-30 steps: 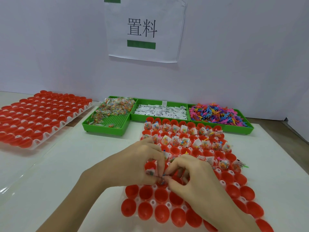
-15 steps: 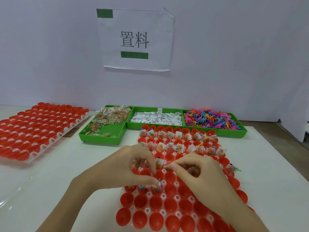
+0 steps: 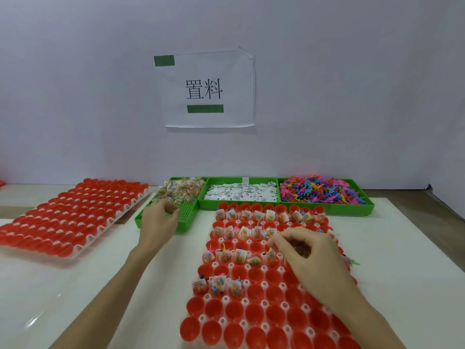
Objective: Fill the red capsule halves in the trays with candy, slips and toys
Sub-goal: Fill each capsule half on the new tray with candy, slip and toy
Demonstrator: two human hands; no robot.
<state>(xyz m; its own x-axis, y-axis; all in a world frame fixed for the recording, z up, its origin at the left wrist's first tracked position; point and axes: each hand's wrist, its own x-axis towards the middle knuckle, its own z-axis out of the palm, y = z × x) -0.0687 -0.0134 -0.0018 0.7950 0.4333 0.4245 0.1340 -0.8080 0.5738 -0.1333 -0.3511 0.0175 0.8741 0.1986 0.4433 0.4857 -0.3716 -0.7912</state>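
Reaching mid-frame, left hand curls fingers over the green candy bin, grasp unclear; right hand pinches something unseen above red plastic capsule halves.

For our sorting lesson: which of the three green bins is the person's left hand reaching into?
The leftmost green bin, holding candy packets; the left hand is over it, unlike the slips and toys bins.

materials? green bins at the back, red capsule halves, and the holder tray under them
Green bins: opaque moulded plastic, satin; the candy bin's floor is a perforated grid. Red capsule halves: glossy plastic, probably thin-walled; they show highlights and look slightly translucent. Holder tray: whitish, semi-clear thin sheet with round holes, likely vacuum-formed plastic.
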